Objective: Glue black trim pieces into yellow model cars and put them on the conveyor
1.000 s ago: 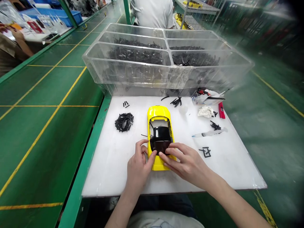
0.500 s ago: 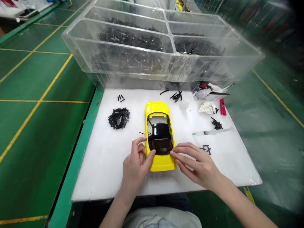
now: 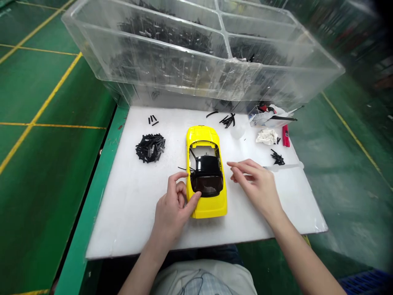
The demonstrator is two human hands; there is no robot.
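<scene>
Yellow car (image 3: 208,164) touches left hand (image 3: 172,207) (right hand (image 3: 258,184) seemingly empty)

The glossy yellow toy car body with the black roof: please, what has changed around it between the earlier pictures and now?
The bare right hand has let go of the right side of the car body; its fingertips moved forward and slightly right, and are now apart from it. The bare left hand stays on the left side, and the heap of small black strips lies as it was.
</scene>
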